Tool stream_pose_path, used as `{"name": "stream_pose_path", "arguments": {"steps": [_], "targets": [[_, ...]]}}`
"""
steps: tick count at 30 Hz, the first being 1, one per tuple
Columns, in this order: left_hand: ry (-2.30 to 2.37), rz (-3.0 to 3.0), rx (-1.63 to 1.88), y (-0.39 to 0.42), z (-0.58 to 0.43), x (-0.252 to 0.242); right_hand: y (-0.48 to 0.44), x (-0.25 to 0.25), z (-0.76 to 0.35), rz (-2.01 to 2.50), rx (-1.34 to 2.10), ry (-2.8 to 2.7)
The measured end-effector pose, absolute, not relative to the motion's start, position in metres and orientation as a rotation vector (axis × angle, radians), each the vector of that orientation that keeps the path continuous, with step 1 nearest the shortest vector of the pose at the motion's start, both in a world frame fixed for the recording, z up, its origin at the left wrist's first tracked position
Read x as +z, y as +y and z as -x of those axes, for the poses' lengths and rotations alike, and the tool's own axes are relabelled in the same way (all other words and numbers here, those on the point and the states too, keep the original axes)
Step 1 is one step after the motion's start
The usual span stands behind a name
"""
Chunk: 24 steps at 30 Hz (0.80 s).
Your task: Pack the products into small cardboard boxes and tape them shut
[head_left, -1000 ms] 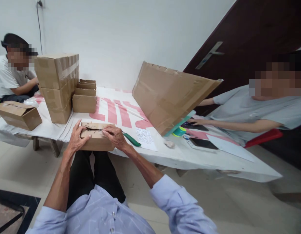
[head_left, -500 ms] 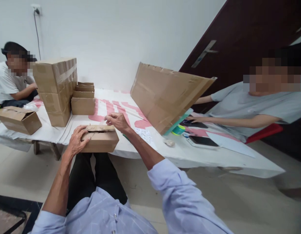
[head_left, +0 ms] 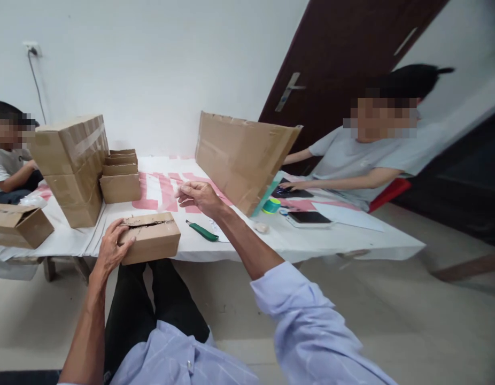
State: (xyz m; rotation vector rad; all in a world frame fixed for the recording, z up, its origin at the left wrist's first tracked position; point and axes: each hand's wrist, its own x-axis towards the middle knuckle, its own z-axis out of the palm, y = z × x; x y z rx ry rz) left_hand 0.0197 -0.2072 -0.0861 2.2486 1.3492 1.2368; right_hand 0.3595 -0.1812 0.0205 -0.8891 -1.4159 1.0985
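Note:
A small brown cardboard box (head_left: 155,243) lies at the table's front edge, with a ragged dark slit along its top. My left hand (head_left: 113,247) grips its left end, thumb on the top face. Above and to the right of the box, my right hand (head_left: 200,197) is raised with its fingers pinched on a thin, see-through strip (head_left: 169,200), blurred, perhaps tape or film. Below that hand a green cutter knife (head_left: 202,231) rests on the white cloth.
Stacked boxes (head_left: 73,171) and open cartons (head_left: 120,184) stand at left, another box (head_left: 21,225) farther left. A large cardboard panel (head_left: 243,160) leans behind. Right are tape (head_left: 271,205), a tablet (head_left: 309,218) and a person (head_left: 352,160); another person (head_left: 10,171) sits far left.
The view has turned to the right. My right hand has lifted away from the box with the clear strip, and the green knife has come into fuller view. My left hand stays on the box.

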Motion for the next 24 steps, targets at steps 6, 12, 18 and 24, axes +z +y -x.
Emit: {"name": "stream_pose_path", "arguments": {"steps": [6, 12, 18, 24], "targets": [[1.385, -2.299, 1.413, -0.222, -0.034, -0.055, -0.210, 0.014, -0.392, 0.928, 1.043, -1.402], [1.276, -2.376, 1.652, -0.252, -0.089, -0.030, -0.246, -0.012, -0.464, 1.102, 0.875, -1.239], [0.999, -2.454, 1.285, -0.256, -0.179, -0.055, -0.308, -0.066, -0.539, 1.299, 0.725, -1.045], [0.835, -2.538, 0.779, -0.202, -0.271, -0.092, -0.355, -0.129, -0.574, 1.379, 0.728, -0.866]]}}
